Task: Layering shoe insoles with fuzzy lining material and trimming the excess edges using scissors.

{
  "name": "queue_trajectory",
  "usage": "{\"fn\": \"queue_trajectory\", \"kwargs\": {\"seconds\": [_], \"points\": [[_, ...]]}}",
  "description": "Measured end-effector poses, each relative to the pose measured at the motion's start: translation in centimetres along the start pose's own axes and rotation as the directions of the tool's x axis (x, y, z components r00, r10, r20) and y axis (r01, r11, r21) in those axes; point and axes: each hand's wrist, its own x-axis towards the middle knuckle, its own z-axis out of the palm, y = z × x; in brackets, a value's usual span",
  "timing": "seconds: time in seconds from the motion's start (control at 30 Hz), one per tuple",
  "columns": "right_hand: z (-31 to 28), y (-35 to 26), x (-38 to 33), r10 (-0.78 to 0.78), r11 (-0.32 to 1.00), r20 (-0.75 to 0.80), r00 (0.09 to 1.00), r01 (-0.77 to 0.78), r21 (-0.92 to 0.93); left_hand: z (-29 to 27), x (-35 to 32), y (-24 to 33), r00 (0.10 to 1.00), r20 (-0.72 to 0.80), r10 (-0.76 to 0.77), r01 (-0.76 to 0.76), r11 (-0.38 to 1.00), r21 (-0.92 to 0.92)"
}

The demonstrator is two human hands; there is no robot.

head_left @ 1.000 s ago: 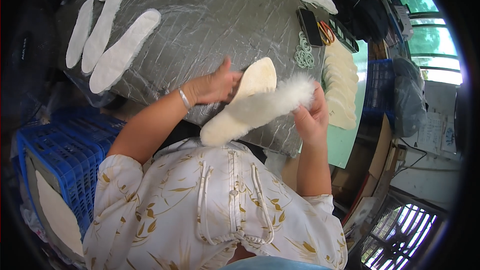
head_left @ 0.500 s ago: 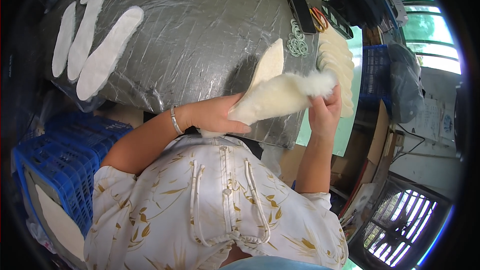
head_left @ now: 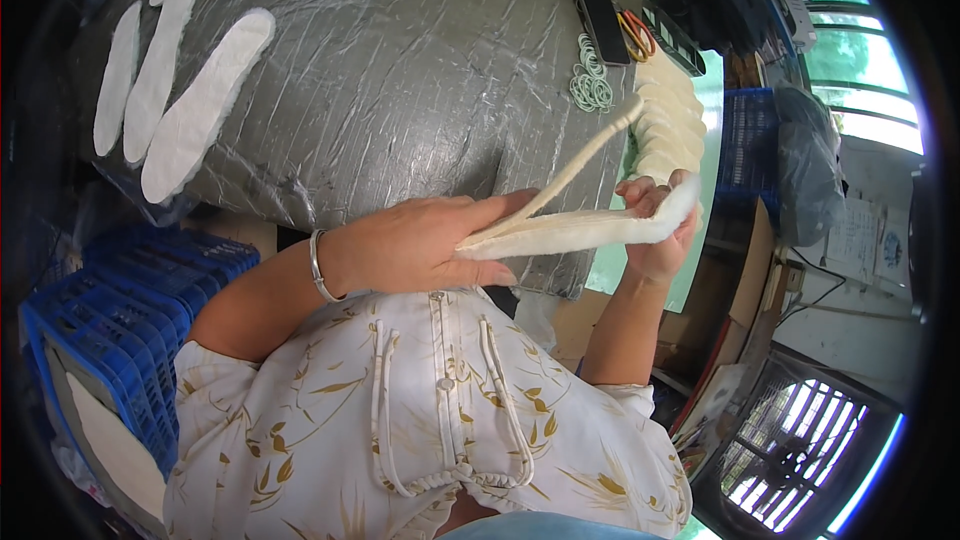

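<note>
My left hand pinches the near ends of two cream shoe insoles, seen edge-on. The thin stiff insole angles up and away from the fluffy fleece insole, so the pair gapes open like a V. My right hand grips the far end of the fleece insole, fingers curled over its top. A silver bangle sits on my left wrist. Both hands hover over the near edge of a table wrapped in grey plastic film.
Several white insoles lie in a row at the table's far left. A stack of cream insoles, green rubber bands, a dark phone and scissors lie at the right. Blue plastic crates stand at my left; a fan at lower right.
The two insoles, held flat together earlier, are now turned edge-on and spread apart at the far end. The hands dropped slightly toward my body.
</note>
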Motion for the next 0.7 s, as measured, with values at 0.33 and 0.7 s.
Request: {"fn": "queue_trajectory", "kwargs": {"seconds": [0.33, 0.7], "points": [[0.1, 0.4, -0.2, -0.016, 0.997, -0.08, 0.997, 0.022, 0.069, 0.2, -0.2, -0.3, 0.998, 0.051, 0.035, -0.031, 0.997, -0.074], [0.3, -0.7, 0.0, 0.056, 0.998, -0.089, 0.994, -0.057, -0.004, 1.0, -0.4, -0.6, 0.999, 0.001, 0.044, -0.044, 0.998, 0.044]]}}
